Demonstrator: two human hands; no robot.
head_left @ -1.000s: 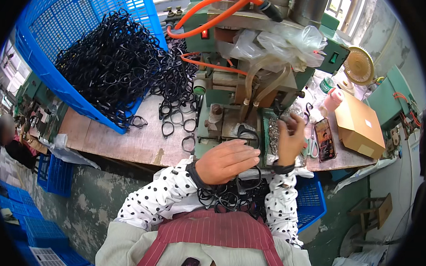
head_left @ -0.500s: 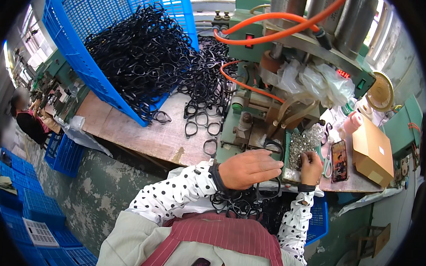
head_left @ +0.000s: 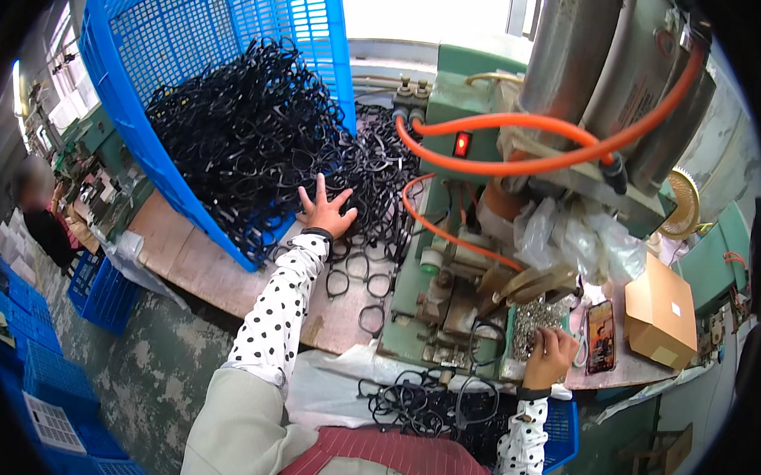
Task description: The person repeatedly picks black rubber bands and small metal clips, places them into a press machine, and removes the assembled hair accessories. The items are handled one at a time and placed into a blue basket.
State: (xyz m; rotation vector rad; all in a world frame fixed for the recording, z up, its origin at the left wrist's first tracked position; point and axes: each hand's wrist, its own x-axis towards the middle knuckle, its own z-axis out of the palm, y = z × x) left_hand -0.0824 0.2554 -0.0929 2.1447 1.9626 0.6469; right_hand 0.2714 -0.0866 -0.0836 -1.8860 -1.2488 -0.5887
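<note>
My left hand [head_left: 326, 211] is open, its fingers spread over the edge of a heap of black eyeglass frames [head_left: 249, 130] that spills from a blue crate. Just below its palm, several loose frames [head_left: 358, 266] lie on the table. My right hand [head_left: 549, 357] is at a tray of small shiny metal parts [head_left: 536, 321], fingers curled and tips together; whatever they pinch is too small to make out. Beside that tray, one black eyeglass frame [head_left: 487, 361] hangs at the front of the green machine [head_left: 408, 281], touched by neither hand.
The tilted blue crate [head_left: 170, 199] stands on the wooden table [head_left: 185, 229]. Orange hoses [head_left: 502, 166] loop over the machine. More frames [head_left: 416, 400] lie below the table's front edge. A phone [head_left: 601, 336] and a cardboard box [head_left: 662, 313] are at right. A person [head_left: 46, 223] sits far left.
My left hand has gone from the machine's front, up and left to the frame heap, its fingers spreading. The right hand stays by the metal parts. The machine's switch now glows red.
</note>
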